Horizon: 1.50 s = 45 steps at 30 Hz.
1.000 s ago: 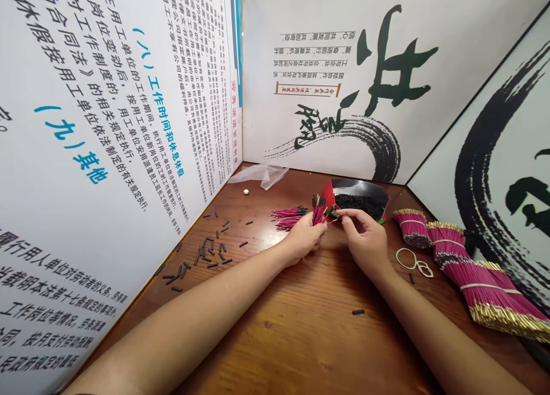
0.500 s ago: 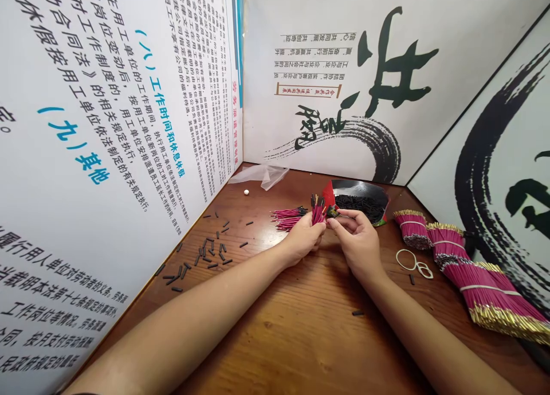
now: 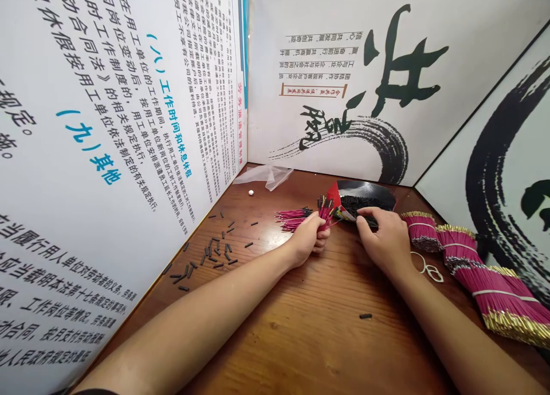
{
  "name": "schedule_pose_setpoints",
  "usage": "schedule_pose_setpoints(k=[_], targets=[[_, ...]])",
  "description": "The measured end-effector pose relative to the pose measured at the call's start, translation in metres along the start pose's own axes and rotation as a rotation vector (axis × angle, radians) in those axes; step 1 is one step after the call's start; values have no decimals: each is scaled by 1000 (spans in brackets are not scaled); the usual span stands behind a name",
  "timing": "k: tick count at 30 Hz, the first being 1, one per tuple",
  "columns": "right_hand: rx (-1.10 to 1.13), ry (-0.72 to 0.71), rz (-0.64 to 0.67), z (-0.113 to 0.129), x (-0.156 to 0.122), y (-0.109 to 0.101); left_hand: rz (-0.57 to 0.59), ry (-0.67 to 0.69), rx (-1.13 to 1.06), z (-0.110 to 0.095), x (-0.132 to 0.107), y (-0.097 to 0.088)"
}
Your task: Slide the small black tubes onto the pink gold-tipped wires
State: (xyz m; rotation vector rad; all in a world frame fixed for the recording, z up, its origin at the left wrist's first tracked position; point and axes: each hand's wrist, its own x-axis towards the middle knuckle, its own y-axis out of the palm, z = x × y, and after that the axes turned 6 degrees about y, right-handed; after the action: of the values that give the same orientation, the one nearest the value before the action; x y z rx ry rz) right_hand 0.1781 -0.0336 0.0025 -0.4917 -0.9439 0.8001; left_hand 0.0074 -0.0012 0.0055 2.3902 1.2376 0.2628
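Note:
My left hand (image 3: pixel 310 237) is closed around a bunch of magenta wires (image 3: pixel 327 207), their upper ends showing black and gold tips. One wire sticks out to the right of the bunch. My right hand (image 3: pixel 384 237) is at the front edge of a box (image 3: pixel 387 192) filled with short black tubes (image 3: pixel 361 202). Its thumb and index finger are apart over the tubes, with nothing visible between them; the other fingertips are hidden. Just left of my left hand, more magenta wires with black ends (image 3: pixel 292 218) lie in a pile on the table.
Loose black tubes (image 3: pixel 215 251) are scattered at the left, and a single tube (image 3: pixel 365 316) lies in front. Banded magenta wire bundles (image 3: pixel 502 292) line the right side near white rubber bands (image 3: pixel 433 274). A clear plastic bag (image 3: pixel 275 176) lies at the back by the printed panels (image 3: pixel 318 17).
My right hand has moved right, away from the wire bunch to the box of tubes. My left hand still grips the bunch. The view has shifted slightly.

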Motion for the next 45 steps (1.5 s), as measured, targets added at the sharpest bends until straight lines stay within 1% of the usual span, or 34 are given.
schedule_pose_setpoints(k=[2, 4, 6, 9, 11, 17, 22, 25, 30, 32, 35, 37, 39, 45], targets=[[-242, 6, 58, -8, 2, 0, -10, 8, -4, 1, 1, -1], [-354, -14, 125, -12, 0, 3, -21, 9, 0, 1, 2, -1], [-406, -41, 181, -11, -2, 5, -21, -2, -3, 1, 2, -1], [-454, -55, 233, -10, -4, 6, -13, -17, -10, 0, 2, -1], [-475, -42, 243, -10, -3, 6, -2, -16, -13, -1, 2, -1], [-480, -20, 239, -12, -1, 6, 57, -2, -44, -2, 1, -3], [-470, -16, 244, -12, -2, 7, 47, -3, -47, -2, 1, -3], [-458, -16, 221, -13, -2, 8, 35, -2, -51, -2, 1, -2], [-366, -60, 107, -17, 0, 10, 13, 8, -73, -2, 1, -2], [-237, -89, 46, -17, 0, 10, 1, 12, -73, -1, 0, -2], [64, -150, -16, -16, 1, 8, -5, 32, -76, 0, 0, -2], [228, -165, -28, -12, -1, 7, -10, 47, -90, 0, 0, -3], [308, -166, -26, -8, -3, 7, -17, 48, -108, 0, 0, -3], [345, -146, 64, -4, -6, 8, -59, 41, -111, -2, -1, -1]])
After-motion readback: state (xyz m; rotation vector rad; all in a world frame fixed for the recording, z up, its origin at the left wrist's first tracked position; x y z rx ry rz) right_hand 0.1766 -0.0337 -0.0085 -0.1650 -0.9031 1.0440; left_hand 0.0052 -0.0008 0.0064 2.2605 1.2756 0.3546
